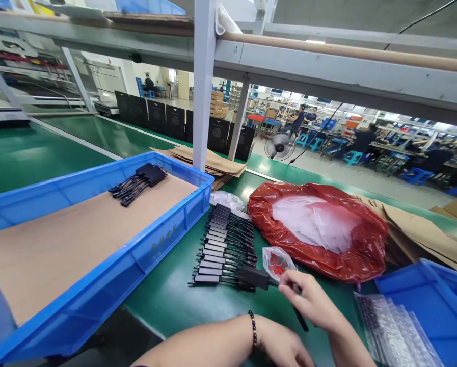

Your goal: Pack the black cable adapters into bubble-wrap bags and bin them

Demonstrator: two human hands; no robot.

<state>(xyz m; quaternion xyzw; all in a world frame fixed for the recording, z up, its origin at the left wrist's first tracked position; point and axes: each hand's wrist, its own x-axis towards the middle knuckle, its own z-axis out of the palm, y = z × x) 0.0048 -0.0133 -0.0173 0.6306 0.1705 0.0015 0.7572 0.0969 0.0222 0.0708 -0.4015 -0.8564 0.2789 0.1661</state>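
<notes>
My right hand [308,295] is closed, pinching the cable end of a flat black box with short cables [254,278]. A dark cable end hangs below its fingers. The box is over the near end of a row of similar black cabled boxes [216,244] on the green bench. My left hand [281,342], with a beaded bracelet at the wrist, is low beside the right one; its fingers run toward the bottom edge and what they hold, if anything, is hidden. Just beyond my right hand lies a small clear bag of red pieces [277,264].
At left, a blue tray [136,257] lined with cardboard holds several black cabled boxes [142,181]. A red bag [366,262] of white plastic bags lies beyond my hands. Bubble wrap [396,326] and a blue bin [430,295] are at right. A shelf post [204,86] rises behind the tray.
</notes>
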